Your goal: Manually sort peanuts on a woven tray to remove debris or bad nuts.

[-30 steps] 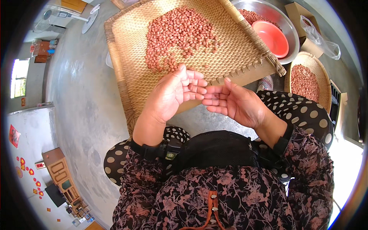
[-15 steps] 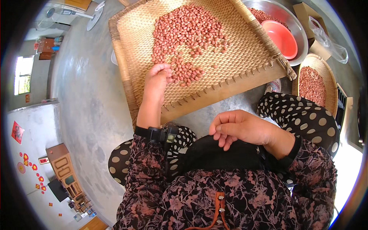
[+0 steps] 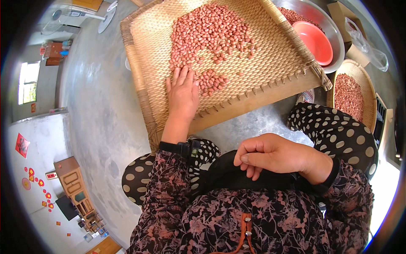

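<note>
A woven tray (image 3: 279, 55) with a raised wooden rim stands in front of my knees. Red-skinned peanuts (image 3: 207, 29) are spread over its left and middle part, and a smaller cluster of peanuts (image 3: 211, 81) lies nearer to me. My left hand (image 3: 183, 94) rests flat on the weave just left of that cluster, fingers stretched out toward the larger pile. Above my lap hovers my right hand (image 3: 272, 155), its fingers curled in and the thumb against them. Whatever may be in its palm is hidden.
Beyond the tray's right rim sits a metal basin (image 3: 337, 38) with more peanuts and a red plastic bowl (image 3: 314, 43) in it. A round basket (image 3: 367, 91) holds peanuts nearer my right knee. A cardboard box (image 3: 344, 15) with a clear plastic bag (image 3: 370, 51) stands farther right.
My left hand has gone from bent fingers at the cluster's edge to lying flat with fingers spread. My right hand stays curled, slightly lower in the picture.
</note>
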{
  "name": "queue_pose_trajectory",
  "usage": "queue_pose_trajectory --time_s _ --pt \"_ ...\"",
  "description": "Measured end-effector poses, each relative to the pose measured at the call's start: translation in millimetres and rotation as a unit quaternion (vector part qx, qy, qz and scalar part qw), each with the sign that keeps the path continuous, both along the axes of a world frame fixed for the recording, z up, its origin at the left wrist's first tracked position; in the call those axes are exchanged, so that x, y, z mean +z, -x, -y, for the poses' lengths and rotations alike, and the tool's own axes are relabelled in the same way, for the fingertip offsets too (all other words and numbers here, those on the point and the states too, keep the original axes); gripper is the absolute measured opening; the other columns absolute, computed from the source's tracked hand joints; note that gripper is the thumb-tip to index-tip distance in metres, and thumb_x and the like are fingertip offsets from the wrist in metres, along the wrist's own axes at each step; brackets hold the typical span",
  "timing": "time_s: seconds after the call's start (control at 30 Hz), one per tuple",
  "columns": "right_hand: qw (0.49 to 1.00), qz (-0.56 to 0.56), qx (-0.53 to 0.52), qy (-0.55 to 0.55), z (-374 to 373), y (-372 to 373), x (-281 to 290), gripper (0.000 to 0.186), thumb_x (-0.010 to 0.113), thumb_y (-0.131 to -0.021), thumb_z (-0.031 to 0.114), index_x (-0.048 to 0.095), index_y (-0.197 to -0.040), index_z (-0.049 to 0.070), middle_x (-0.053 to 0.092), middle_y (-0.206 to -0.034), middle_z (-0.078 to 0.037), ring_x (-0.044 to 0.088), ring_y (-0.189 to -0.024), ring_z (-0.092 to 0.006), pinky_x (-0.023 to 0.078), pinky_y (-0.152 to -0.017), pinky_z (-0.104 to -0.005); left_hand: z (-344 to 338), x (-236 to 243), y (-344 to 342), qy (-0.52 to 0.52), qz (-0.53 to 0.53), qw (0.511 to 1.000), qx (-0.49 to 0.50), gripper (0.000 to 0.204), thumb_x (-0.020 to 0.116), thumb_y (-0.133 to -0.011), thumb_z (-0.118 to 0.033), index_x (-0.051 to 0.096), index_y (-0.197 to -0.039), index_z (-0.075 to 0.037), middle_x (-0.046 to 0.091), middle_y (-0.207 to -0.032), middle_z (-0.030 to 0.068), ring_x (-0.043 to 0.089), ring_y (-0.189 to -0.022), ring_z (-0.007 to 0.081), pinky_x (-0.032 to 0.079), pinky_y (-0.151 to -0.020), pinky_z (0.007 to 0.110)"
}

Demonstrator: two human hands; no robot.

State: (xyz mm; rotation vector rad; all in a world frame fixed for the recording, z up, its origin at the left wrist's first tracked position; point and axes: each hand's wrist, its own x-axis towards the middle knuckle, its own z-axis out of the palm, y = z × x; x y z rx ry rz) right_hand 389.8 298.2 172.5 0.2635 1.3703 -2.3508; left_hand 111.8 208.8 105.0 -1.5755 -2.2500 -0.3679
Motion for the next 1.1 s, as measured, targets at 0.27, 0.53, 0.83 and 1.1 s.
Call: queue_pose_trajectory --time_s 0.27,0.53,0.83,1.1 --pt "1.0 -0.024 0.013 -0.016 6.0 -2.8 4.6 0.022 0.048 -0.096 0.016 0.059 -0.103 -0.001 0.06 -0.088 -0.006 0.063 -0.075 -0.0124 0.054 -0.067 -0.0243 -10.7 18.4 12.9 -0.118 0.068 0.991 -0.017 0.01 0.061 -0.074 0.003 0.065 -0.082 -0.001 0.063 -0.096 0.015 0.054 -0.102 0.0322 0.044 -0.089 0.039" --pt "0.999 -0.031 0.015 -0.042 2.7 -2.0 1.4 0.023 0.049 -0.095 0.018 0.06 -0.102 -0.001 0.061 -0.089 -0.006 0.064 -0.074 -0.0121 0.054 -0.066 -0.0244 -22.9 26.8 16.7 -0.054 0.049 0.997 0.007 0.012 0.066 -0.069 0.003 0.065 -0.078 -0.006 0.059 -0.084 0.0099 0.053 -0.086 0.0302 0.045 -0.079 0.039" --pt "0.998 -0.031 0.006 -0.06 4.5 -3.9 -9.9 0.024 0.05 -0.095 0.019 0.061 -0.102 -0.001 0.061 -0.087 -0.006 0.064 -0.074 -0.0127 0.055 -0.065 -0.0247 -24.8 21.0 16.9 0.023 -0.007 1.0 0.021 0.007 0.068 -0.071 -0.003 0.064 -0.075 -0.007 0.061 -0.081 0.0104 0.056 -0.086 0.0307 0.045 -0.079 0.041" --pt "0.999 -0.019 -0.021 -0.047 2.3 -0.5 -19.5 0.023 0.051 -0.095 0.019 0.062 -0.1 0.0 0.061 -0.086 -0.007 0.064 -0.073 -0.0151 0.056 -0.066 -0.027 -17.6 24.4 22.0 0.056 0.01 0.997 0.051 0.006 0.066 -0.075 -0.009 0.064 -0.078 -0.004 0.061 -0.075 0.0118 0.058 -0.075 0.0267 0.048 -0.071 0.038"
